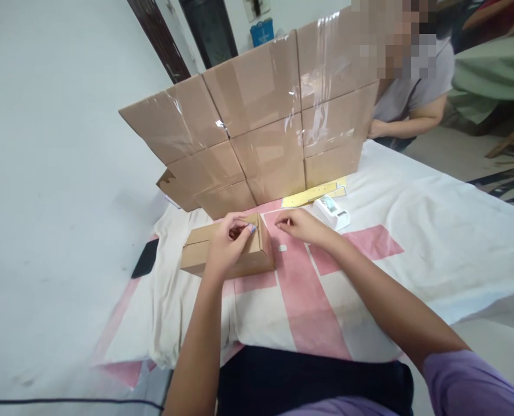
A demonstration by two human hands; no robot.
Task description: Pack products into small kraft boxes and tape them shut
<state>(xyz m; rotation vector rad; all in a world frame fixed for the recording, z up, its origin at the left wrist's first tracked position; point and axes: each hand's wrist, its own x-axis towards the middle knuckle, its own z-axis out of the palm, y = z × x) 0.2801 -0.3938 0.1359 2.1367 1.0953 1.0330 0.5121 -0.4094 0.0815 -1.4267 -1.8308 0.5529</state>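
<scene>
A closed cardboard box (196,254) lies lengthwise on the cloth-covered table. My left hand (230,234) is on top of its right part, fingers curled and thumb against the top near the right end. Something small and bluish shows at that thumb; I cannot make out whether it is a nail or a bit of tape. Just right of the box, apart from it, my right hand (295,225) has its fingers pinched together, and what they hold, if anything, is too small to see. A white tape dispenser (331,212) sits beyond my right wrist.
A tall wall of taped cardboard panels (265,150) stands across the table behind the box. A yellow strip (313,195) lies at its foot. A dark flat object (145,259) is at the left edge. Another person (425,110) is behind the right side.
</scene>
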